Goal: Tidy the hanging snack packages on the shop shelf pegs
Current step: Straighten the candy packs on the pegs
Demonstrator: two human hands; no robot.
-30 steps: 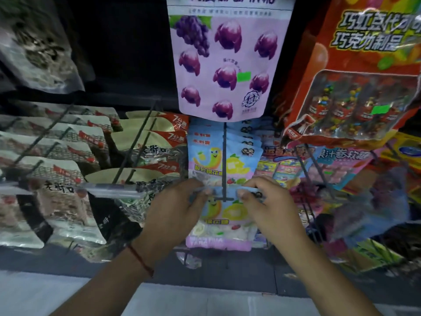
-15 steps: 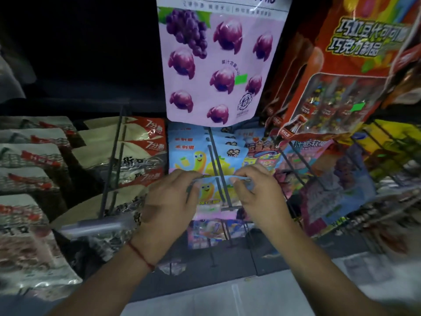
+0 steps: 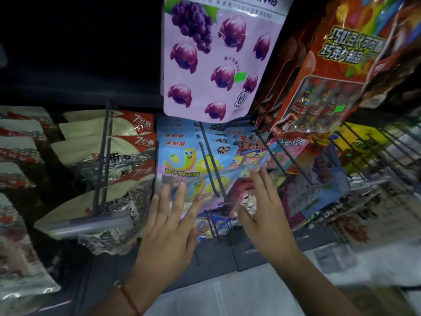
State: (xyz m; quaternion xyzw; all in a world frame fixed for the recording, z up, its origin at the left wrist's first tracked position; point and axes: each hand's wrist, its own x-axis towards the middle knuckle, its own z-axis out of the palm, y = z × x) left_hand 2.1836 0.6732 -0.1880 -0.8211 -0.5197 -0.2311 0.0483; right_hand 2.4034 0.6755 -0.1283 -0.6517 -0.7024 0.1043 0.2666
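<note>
2 open hands at the marshmallow peg

2 hands are spread flat before the blue marshmallow packages (image 3: pixel 182 160), which hang in a stack on a black peg (image 3: pixel 210 172) at the middle of the shelf, below the purple grape bag (image 3: pixel 214 58). The left hand (image 3: pixel 169 226) is laid with straight fingers against the front package's lower face; nothing is gripped. The right hand (image 3: pixel 265 206) is held open just beside the peg's tip, and contact cannot be told through blur. The packages are judged light, soft and slippery film, easily creased; they are best taken by the stiff top header, near the hang hole
</note>
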